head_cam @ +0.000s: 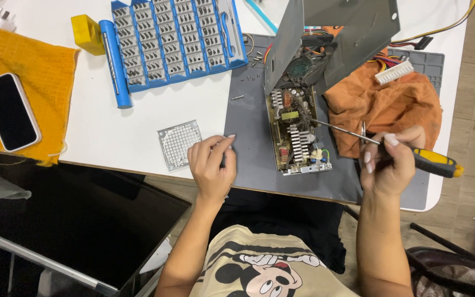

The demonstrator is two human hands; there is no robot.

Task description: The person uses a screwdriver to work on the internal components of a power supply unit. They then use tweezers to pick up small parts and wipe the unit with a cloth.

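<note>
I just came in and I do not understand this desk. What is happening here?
A person is working on an opened power supply unit lying on a grey mat. The right hand holds a yellow-handled screwdriver, its tip reaching into the circuit board. The left hand rests on the mat's edge beside a small metal grille. A blue bit set lies open behind.

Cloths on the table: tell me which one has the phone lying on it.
The yellow cloth at the left edge; the black phone lies on it. The orange cloth lies beside the circuit board.

Left hand [211, 165]: palm down, fingers loosely curled, seemingly resting flat. Right hand [390, 160]: fingers closed in grip, forearm raised, wrist bent inward.
</note>
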